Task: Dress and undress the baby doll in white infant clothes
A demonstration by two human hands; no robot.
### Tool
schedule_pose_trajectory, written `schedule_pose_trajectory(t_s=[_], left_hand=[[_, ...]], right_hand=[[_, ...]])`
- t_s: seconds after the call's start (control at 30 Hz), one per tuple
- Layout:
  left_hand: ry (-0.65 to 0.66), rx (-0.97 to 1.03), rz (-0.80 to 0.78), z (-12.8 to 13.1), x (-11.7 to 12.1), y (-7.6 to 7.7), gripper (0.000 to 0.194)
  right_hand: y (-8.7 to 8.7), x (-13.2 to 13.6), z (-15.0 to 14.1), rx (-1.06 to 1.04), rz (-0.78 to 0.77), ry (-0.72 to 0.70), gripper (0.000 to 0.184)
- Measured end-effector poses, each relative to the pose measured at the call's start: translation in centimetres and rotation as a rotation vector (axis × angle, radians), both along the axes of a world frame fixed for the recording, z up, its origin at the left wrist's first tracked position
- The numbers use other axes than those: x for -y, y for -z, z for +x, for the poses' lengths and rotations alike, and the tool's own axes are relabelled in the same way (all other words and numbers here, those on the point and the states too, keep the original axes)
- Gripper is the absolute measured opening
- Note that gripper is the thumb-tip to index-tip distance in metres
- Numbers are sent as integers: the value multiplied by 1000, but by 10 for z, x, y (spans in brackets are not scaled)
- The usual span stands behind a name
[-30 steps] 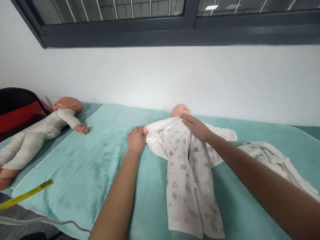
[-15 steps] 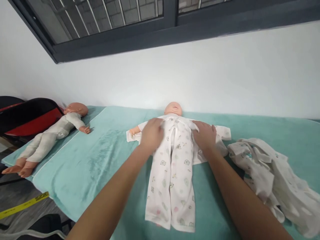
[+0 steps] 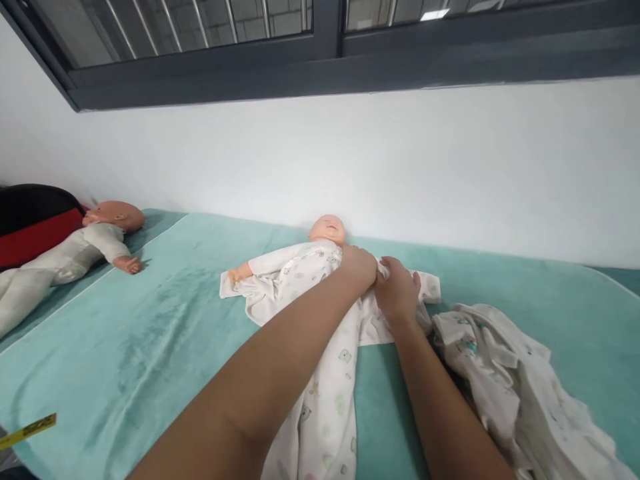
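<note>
A baby doll (image 3: 328, 230) lies on its back with its head toward the wall. A white printed baby romper (image 3: 345, 357) covers its body, the legs reaching toward me. One doll arm lies stretched out to the left over a spread sleeve of the cloth. My left hand (image 3: 359, 268) reaches across the doll's chest, fingers curled on the romper near the shoulder. Close beside it, my right hand (image 3: 399, 290) pinches white cloth at the same shoulder. My left forearm hides part of the romper, and the doll's other arm is not visible.
A teal cloth (image 3: 165, 320) covers the table. Crumpled white baby clothes (image 3: 520, 373) lie to the right. A second doll (image 3: 107, 233) in a white bodysuit is at the left, beside a black and red chair (image 3: 37, 223). Behind are a white wall and a dark-framed window.
My left hand has moved right, from the left side of the doll's chest across to my right hand. The view has shifted slightly right. The top of the romper is now gathered toward the right.
</note>
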State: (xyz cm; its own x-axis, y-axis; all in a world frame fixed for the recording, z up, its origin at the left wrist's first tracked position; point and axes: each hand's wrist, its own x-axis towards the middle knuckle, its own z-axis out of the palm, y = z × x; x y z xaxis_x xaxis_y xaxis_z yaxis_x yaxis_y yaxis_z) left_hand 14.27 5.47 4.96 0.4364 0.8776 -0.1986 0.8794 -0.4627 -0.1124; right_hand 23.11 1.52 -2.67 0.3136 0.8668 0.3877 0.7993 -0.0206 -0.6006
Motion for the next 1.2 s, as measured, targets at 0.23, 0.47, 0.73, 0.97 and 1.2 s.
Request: schedule_pose_trajectory(t_s=[0.23, 0.47, 0.73, 0.97, 1.2], left_hand=[[55, -9, 58, -28, 2, -21, 40], [41, -73, 79, -42, 2, -13, 43], [76, -64, 73, -22, 4, 4, 36], [143, -36, 133, -46, 14, -38, 39], [177, -57, 227, -69, 26, -65, 41]], right_hand=[[-7, 2, 5, -207, 64, 32, 36], [2, -4, 9, -402, 35, -5, 32], [5, -6, 10, -449, 114, -47, 31], [3, -9, 10, -790, 303, 38, 36], [8, -14, 15, -1225, 379, 136, 33]])
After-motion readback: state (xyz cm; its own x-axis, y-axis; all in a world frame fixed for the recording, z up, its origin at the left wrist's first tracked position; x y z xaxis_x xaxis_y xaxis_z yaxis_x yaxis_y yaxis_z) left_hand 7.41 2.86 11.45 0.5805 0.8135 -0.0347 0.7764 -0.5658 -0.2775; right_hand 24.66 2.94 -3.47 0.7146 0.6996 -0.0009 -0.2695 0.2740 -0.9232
